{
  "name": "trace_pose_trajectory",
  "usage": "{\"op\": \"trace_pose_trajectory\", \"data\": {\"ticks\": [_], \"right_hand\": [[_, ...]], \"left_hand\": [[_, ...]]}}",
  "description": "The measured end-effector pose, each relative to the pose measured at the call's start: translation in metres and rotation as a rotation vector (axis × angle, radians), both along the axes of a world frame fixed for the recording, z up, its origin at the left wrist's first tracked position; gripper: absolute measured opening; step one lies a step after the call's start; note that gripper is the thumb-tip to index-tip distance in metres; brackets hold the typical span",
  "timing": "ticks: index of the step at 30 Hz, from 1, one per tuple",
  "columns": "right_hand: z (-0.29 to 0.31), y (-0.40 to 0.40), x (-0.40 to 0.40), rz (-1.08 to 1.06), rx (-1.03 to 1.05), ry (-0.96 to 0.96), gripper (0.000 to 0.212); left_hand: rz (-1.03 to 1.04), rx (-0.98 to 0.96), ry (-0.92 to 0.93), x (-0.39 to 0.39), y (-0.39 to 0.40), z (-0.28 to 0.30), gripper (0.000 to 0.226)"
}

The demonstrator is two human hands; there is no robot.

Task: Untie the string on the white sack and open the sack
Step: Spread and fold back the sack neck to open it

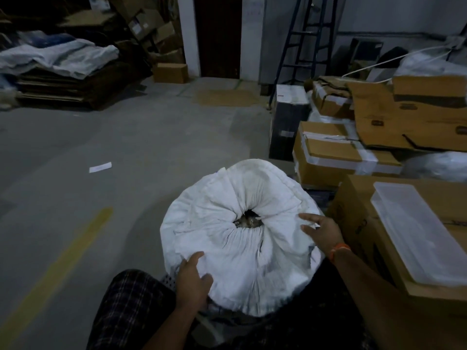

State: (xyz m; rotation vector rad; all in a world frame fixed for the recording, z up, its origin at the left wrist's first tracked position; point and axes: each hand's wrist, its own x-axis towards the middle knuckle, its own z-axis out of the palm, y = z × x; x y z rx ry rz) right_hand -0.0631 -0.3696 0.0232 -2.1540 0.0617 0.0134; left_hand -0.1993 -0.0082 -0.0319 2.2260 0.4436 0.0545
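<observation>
- White sack [242, 236] stands upright on the floor [126, 160], low in the centre of view, its gathered mouth facing up toward the camera.
- Its puckered neck leaves a small dark opening [249, 219]; the contents are too dim to make out, and I cannot pick out the string.
- Left hand [192, 281] rests on the sack at 7 o'clock, fingers straight and spread.
- Right hand [321, 231] touches the sack at 3 o'clock, fingers extended and loose; an orange band [337, 251] circles its wrist.
- Cardboard boxes [336, 152] are stacked at 2 o'clock; a clear plastic lid [419, 231] lies on the nearest one.
</observation>
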Motion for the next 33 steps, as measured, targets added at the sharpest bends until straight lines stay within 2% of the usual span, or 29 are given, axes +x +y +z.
{"op": "trace_pose_trajectory", "data": {"ticks": [4, 8, 10, 13, 15, 17, 18, 20, 21, 23, 26, 28, 30, 33], "right_hand": [[-0.007, -0.035, 0.022, -0.093, -0.21, -0.004, 0.033], [-0.012, -0.045, 0.033, -0.145, -0.217, 0.001, 0.035], [-0.015, -0.041, 0.03, -0.161, -0.24, 0.02, 0.043], [-0.039, -0.035, 0.022, -0.289, -0.31, -0.069, 0.048], [-0.045, -0.019, -0.001, -0.403, -0.234, -0.084, 0.04], [-0.048, 0.0, -0.024, -0.508, -0.048, 0.012, 0.037], [-0.051, 0.006, -0.03, -0.509, 0.056, 0.088, 0.035], [-0.055, 0.015, -0.038, -0.424, 0.244, 0.209, 0.031], [-0.057, 0.017, -0.039, -0.373, 0.27, 0.227, 0.028], [-0.058, 0.019, -0.036, -0.309, 0.228, 0.211, 0.024], [-0.055, 0.019, -0.029, -0.228, 0.194, 0.153, 0.022], [-0.053, 0.017, -0.023, -0.16, 0.177, 0.169, 0.023], [-0.051, 0.015, -0.017, -0.088, 0.158, 0.19, 0.024], [-0.055, 0.013, -0.002, -0.051, 0.064, 0.167, 0.023]], "left_hand": [[0.048, 0.013, 0.131, -0.008, 0.004, -0.014, 0.064], [0.036, 0.059, 0.17, -0.011, 0.001, -0.016, 0.051], [0.141, 0.167, 0.077, -0.004, 0.007, -0.018, 0.048], [0.245, 0.337, -0.131, 0.016, 0.016, 0.005, 0.039], [0.156, 0.294, -0.31, 0.041, 0.017, 0.031, 0.033], [0.005, 0.218, -0.43, 0.076, 0.013, 0.056, 0.029], [-0.06, 0.177, -0.433, 0.099, 0.009, 0.068, 0.028], [-0.175, 0.091, -0.35, 0.148, 0.007, 0.074, 0.034], [-0.221, 0.094, -0.315, 0.174, 0.006, 0.071, 0.04], [-0.253, 0.158, -0.213, 0.216, -0.002, 0.072, 0.049], [-0.26, 0.175, -0.001, 0.257, 0.0, 0.074, 0.028], [-0.302, 0.049, 0.122, 0.284, 0.014, 0.058, 0.018], [-0.397, -0.048, 0.144, 0.298, 0.028, 0.042, 0.019], [-0.55, 0.071, 0.174, 0.306, 0.046, 0.026, 0.026]]}}
